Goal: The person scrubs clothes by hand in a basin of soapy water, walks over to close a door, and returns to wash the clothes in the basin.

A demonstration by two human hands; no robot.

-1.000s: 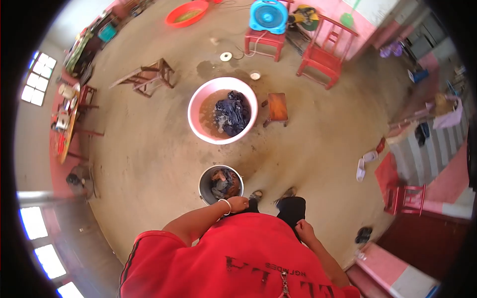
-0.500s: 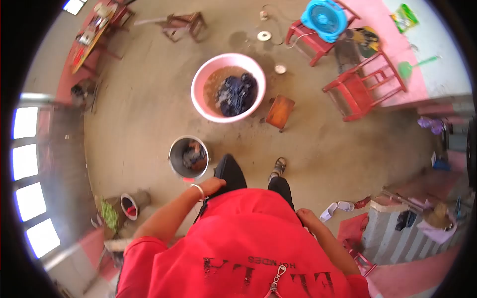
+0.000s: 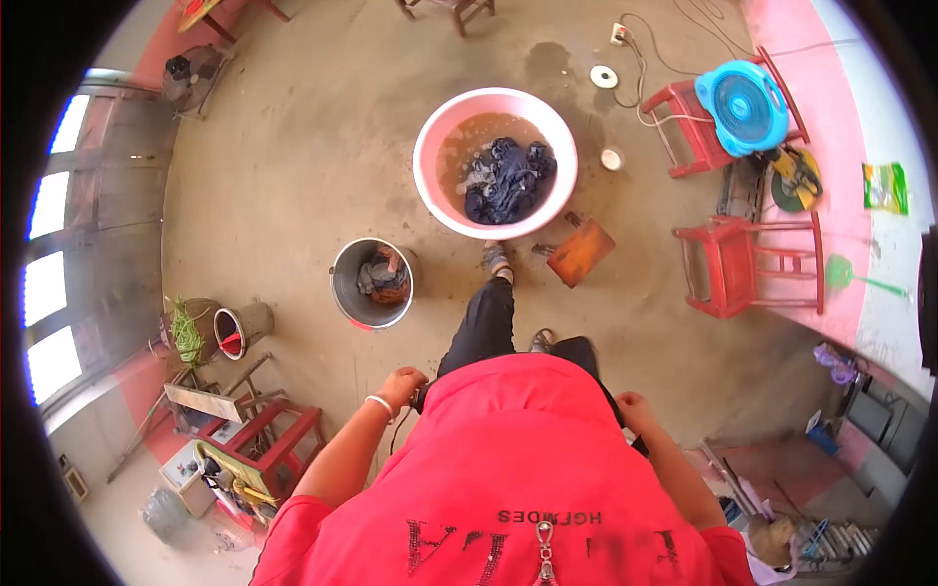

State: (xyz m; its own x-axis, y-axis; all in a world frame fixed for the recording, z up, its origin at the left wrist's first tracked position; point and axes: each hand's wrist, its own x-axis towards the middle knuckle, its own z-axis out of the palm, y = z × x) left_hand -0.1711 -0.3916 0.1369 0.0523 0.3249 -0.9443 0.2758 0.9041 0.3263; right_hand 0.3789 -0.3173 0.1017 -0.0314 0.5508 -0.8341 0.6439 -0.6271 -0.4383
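Observation:
My left hand, with a white bracelet at the wrist, hangs beside my left hip with its fingers curled; whether it holds anything is hidden. My right hand is by my right hip, its fingers bent and partly hidden against my clothes. A metal bucket with wet cloths stands on the floor ahead of my left hand. Farther forward is a pink basin of brown, sudsy water with dark clothes in it. One of my feet is right at the basin's near edge.
A low wooden stool stands right of the basin. Red chairs line the right wall, one bearing a blue fan. A white cup and cables lie on the floor. A red bench is at the lower left.
I have stepped forward and the view has turned, so the basin and stool are nearer my feet. The bucket now lies off to my left. Both hands stay low beside my hips.

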